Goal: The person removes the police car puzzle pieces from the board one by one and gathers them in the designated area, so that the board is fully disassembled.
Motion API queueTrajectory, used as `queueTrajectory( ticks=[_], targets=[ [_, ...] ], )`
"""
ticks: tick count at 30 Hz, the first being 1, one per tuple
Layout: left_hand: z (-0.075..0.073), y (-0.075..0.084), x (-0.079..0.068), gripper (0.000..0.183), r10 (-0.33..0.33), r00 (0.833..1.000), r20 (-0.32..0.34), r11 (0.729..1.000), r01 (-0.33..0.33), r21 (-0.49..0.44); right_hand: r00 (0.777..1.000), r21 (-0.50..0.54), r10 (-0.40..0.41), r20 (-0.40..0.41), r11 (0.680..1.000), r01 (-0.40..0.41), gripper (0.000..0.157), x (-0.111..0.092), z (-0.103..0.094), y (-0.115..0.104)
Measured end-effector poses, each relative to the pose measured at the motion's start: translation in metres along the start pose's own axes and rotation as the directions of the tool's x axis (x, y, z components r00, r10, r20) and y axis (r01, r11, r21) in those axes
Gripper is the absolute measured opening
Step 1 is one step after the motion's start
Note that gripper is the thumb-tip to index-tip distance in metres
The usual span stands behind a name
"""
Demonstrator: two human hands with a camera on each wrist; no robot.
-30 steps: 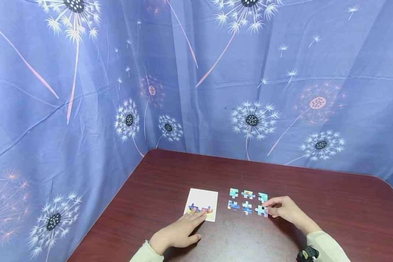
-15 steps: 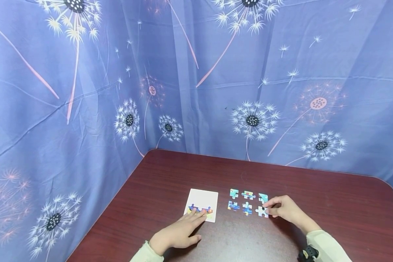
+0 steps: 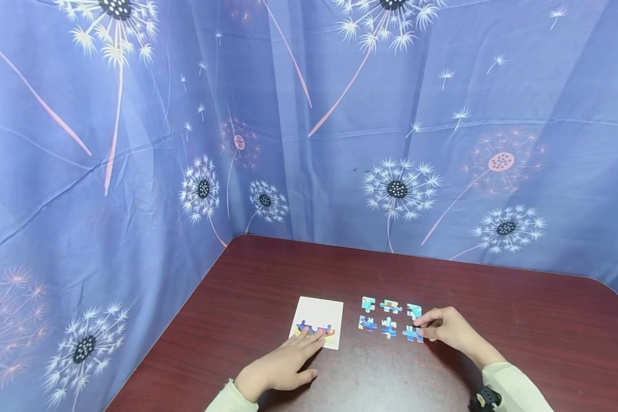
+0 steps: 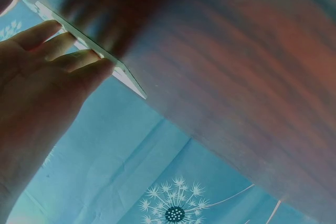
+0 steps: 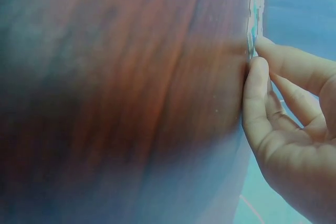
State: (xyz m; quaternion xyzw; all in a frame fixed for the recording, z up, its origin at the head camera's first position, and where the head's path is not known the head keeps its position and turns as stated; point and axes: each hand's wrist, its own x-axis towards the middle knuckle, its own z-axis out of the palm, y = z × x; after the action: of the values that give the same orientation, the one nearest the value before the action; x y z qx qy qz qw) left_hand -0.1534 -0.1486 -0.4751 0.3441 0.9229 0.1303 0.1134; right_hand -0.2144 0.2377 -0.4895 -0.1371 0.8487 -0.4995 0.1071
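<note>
A white puzzle board (image 3: 321,309) lies on the table, its lower part filled by a joined strip of blue and yellow puzzle pieces (image 3: 309,330). My left hand (image 3: 287,363) rests on the board's near edge with fingers spread and straight, covering part of that strip. At the right, my right hand (image 3: 452,335) pinches the right edge of a blue puzzle piece (image 3: 412,334) between thumb and index finger. The right wrist view shows its fingertips (image 5: 258,66) at the edge of a thin piece. A light-blue corner piece (image 3: 414,311) lies just beyond them.
Several loose puzzle pieces sit in two rows between the hands, among them a blue one (image 3: 368,323) and a yellow-and-red one (image 3: 391,306). The dark red table (image 3: 268,280) meets a blue dandelion curtain (image 3: 329,189) behind and at left.
The puzzle piece under the right fingers looked pale half a second ago and now shows blue, so its tilt appears changed. Both hands stay nearly in place.
</note>
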Motion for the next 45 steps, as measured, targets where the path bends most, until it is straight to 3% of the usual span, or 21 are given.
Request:
queueTrajectory(
  ticks=[22,28,36,45],
  targets=[
    [0.002,0.001,0.001,0.059,-0.012,1.000,-0.007,0.999,0.012,0.044,1.000,0.017,0.022,-0.014,1.000,-0.022,0.021,0.001,0.001,-0.002],
    [0.003,0.001,0.001,0.059,-0.024,1.000,-0.007,0.998,0.025,0.054,1.000,0.033,-0.013,0.007,0.999,0.012,0.021,0.006,0.005,-0.009],
    [0.003,0.004,0.000,0.060,0.003,1.000,-0.009,0.999,-0.002,0.052,0.997,-0.064,-0.080,0.007,0.995,0.081,0.019,0.020,0.014,-0.021],
    [0.004,0.011,0.001,0.062,0.045,0.999,-0.007,0.995,-0.044,0.093,0.992,-0.021,-0.124,0.007,0.992,0.124,0.021,0.035,0.031,-0.040]
  ],
)
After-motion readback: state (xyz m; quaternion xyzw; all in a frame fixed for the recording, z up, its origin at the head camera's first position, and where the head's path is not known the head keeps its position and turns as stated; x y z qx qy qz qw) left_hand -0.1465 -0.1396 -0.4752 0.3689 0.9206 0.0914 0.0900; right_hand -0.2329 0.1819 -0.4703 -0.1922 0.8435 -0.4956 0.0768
